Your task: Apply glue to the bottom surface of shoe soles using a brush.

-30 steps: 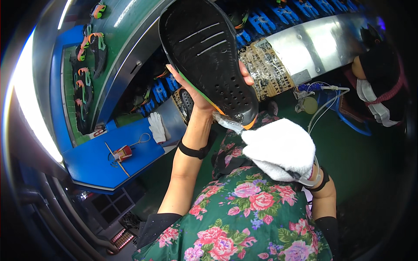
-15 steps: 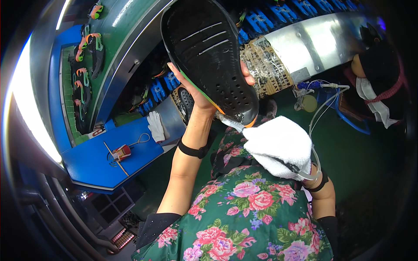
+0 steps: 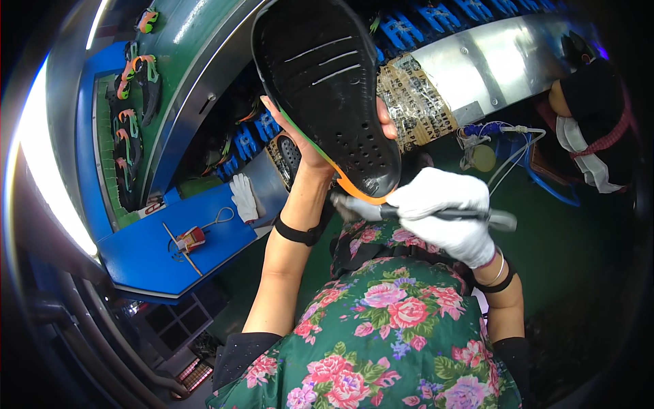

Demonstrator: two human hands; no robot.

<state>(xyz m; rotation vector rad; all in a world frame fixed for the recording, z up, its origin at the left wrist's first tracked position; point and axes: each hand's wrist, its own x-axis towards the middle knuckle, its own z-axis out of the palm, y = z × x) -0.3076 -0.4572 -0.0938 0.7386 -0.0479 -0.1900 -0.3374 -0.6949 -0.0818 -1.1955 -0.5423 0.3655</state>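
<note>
A large black shoe sole (image 3: 320, 75), with small holes at its near end and a green and orange edge, is held up in front of me. My bare left hand (image 3: 310, 150) is closed round it from underneath, thumb and fingertips showing on either side. In my right hand (image 3: 446, 211), which wears a white glove, is a brush (image 3: 368, 208) with a dark, pale-tipped handle. Its bristle end, blurred by motion, lies just below the orange edge; whether it touches the sole I cannot tell.
At left a blue table (image 3: 136, 255) bears a white glove (image 3: 243, 198) and a small red container (image 3: 191, 238). Shoe parts (image 3: 127, 136) lie on a green conveyor behind it. A metal conveyor edge (image 3: 490, 61) runs across the back. Another person (image 3: 593, 109) sits at right.
My right hand has turned over and the brush has swung from the sole's near tip to below its orange edge. The left hand and sole have barely moved.
</note>
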